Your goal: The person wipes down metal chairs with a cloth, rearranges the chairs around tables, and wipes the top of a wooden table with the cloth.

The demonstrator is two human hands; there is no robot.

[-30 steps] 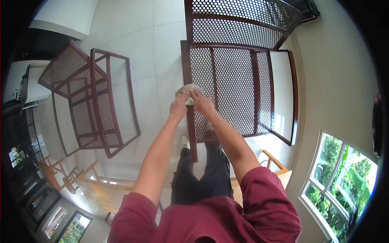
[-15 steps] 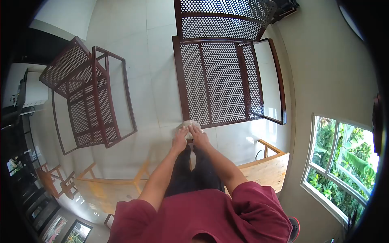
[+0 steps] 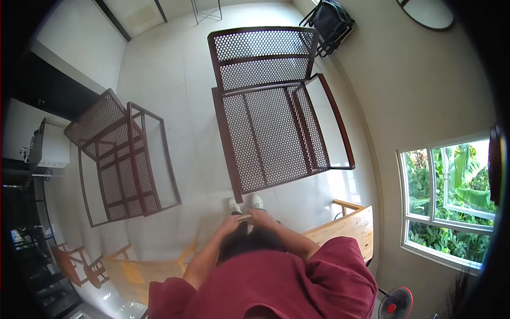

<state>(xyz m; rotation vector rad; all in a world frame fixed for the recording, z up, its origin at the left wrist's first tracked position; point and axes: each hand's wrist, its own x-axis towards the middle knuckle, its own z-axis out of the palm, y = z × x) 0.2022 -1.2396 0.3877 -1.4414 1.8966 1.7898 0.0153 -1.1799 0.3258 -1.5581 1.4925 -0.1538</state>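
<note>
My left hand (image 3: 231, 224) and my right hand (image 3: 260, 217) are close together in front of my body, just beyond my lap. Between them is a flat, pale cloth (image 3: 243, 218), seen nearly edge-on, with the fingers of both hands closed on it. Parts of the fingers are hard to make out at this size. Ahead of my hands and apart from them stands a wide dark-brown seat (image 3: 231, 151) with a perforated base and backrest. Its near left corner comes down close to my white shoes (image 3: 256, 202).
To the left is a similar perforated armchair (image 3: 122, 165). Light wooden furniture stands at left (image 3: 127, 274) and right (image 3: 345, 228). A black folded item (image 3: 330, 24) leans by the wall. On the right are a window (image 3: 446, 196) and a red-and-black fan (image 3: 393, 305).
Both hands have drawn back toward my body with the cloth, away from the seat's near corner. My view has tilted up, showing the whole backrest, my shoes and the fan.
</note>
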